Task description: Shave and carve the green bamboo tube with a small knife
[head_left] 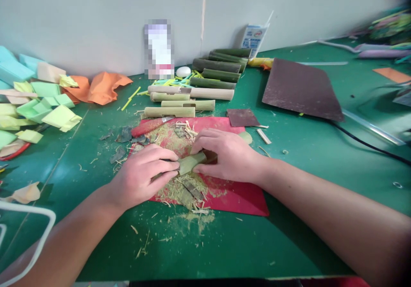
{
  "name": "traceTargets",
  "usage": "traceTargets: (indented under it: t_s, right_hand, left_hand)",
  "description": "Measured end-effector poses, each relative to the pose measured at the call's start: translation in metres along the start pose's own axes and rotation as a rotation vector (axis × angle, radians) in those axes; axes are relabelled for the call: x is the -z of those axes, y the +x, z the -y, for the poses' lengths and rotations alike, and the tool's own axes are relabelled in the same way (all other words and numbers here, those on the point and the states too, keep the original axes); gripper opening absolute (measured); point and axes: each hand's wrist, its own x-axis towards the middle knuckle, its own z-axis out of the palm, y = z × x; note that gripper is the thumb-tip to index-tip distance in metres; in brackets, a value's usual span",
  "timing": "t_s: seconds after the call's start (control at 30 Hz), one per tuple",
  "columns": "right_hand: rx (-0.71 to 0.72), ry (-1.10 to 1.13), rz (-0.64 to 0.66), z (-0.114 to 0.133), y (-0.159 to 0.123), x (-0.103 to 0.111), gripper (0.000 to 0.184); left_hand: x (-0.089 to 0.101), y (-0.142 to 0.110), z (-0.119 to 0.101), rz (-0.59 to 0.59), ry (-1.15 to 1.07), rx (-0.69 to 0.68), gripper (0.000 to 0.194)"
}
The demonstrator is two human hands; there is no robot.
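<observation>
Both hands are closed on a short pale-green bamboo piece (192, 162), low over a red mat (237, 199). My left hand (143, 173) grips its left end, with a dark edge showing under the fingertips; what that edge belongs to, I cannot tell. On the right, the fingers and thumb of my right hand (226, 154) pinch the piece, hiding part of it. Bamboo shavings and dust (180, 188) cover the mat around the hands. Just behind lies a red-handled tool (149, 127) with a metallic tip. Cut bamboo tubes (170, 112) lie in a row beyond it.
Folded paper pieces (45, 103) and crumpled orange paper (102, 89) lie at left. A phone (158, 49), its screen blurred, leans on the wall near a drink carton (253, 38). To the right are a large brown sheet (302, 90), a small brown square (242, 118) and a black cable (366, 141).
</observation>
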Motion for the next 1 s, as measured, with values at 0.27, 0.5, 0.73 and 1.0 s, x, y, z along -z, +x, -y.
traceTargets:
  t_s: [0.27, 0.5, 0.73, 1.0]
  right_hand:
    - [-0.002, 0.001, -0.006, -0.001, -0.001, 0.000, 0.019]
    - [-0.009, -0.004, 0.004, -0.002, 0.000, -0.002, 0.020]
    - [-0.013, -0.003, 0.002, -0.001, 0.000, -0.001, 0.019]
    - [0.001, 0.013, -0.002, -0.002, 0.000, -0.001, 0.018]
  left_hand:
    - [-0.001, -0.001, -0.004, -0.096, 0.058, 0.104, 0.018]
    - [-0.010, 0.000, -0.013, -0.130, -0.276, 0.651, 0.013]
    - [-0.006, 0.006, -0.018, -0.100, -0.246, 0.566, 0.015]
    - [-0.004, 0.005, -0.013, -0.037, -0.092, 0.362, 0.014]
